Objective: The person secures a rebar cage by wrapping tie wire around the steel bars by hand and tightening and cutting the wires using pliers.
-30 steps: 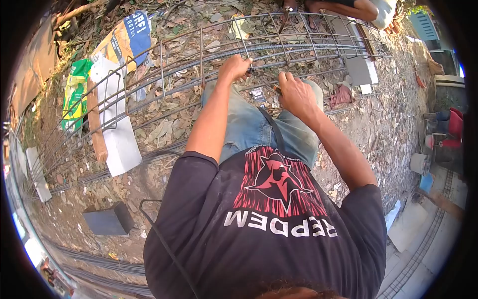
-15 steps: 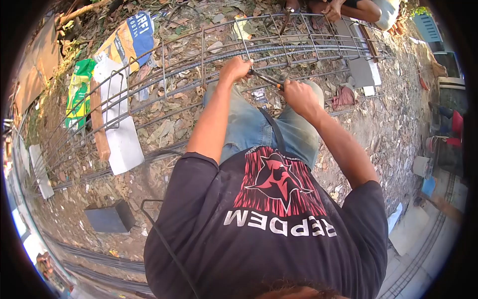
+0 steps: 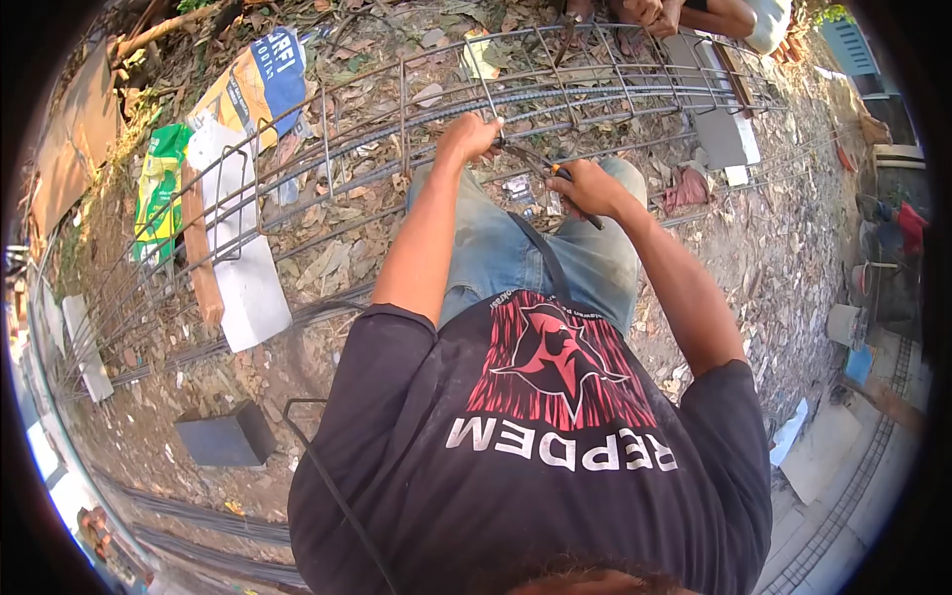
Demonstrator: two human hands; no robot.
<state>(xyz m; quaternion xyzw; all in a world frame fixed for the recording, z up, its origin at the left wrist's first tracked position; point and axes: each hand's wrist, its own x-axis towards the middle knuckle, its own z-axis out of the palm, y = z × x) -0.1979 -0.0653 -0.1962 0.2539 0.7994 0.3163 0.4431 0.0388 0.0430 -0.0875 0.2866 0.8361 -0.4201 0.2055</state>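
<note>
A long cage of steel bars and square stirrups [image 3: 405, 119] lies across the ground in front of my knees. My left hand [image 3: 472, 137] is closed at its near side, beside a stirrup; whatever the fingers pinch is too small to tell. My right hand [image 3: 593, 188] is wrapped round the handles of pincers [image 3: 531, 159] with orange-and-black grips. One handle sticks out below the hand. The head of the pincers reaches to the fingertips of my left hand, at the bars.
A co-worker's hands [image 3: 654, 14] are at the cage's far side. Boards [image 3: 248, 288] lie under the cage at left and right [image 3: 722, 134]. A dark block [image 3: 226, 436] sits at the lower left, near a bent bar [image 3: 327, 476]. Sacks [image 3: 161, 193] lie at upper left.
My right hand first closed round the pincers' handles, then turned, and the handles have spread apart. My left hand has stayed at the bars. The co-worker's hands have come together over the cage's far side.
</note>
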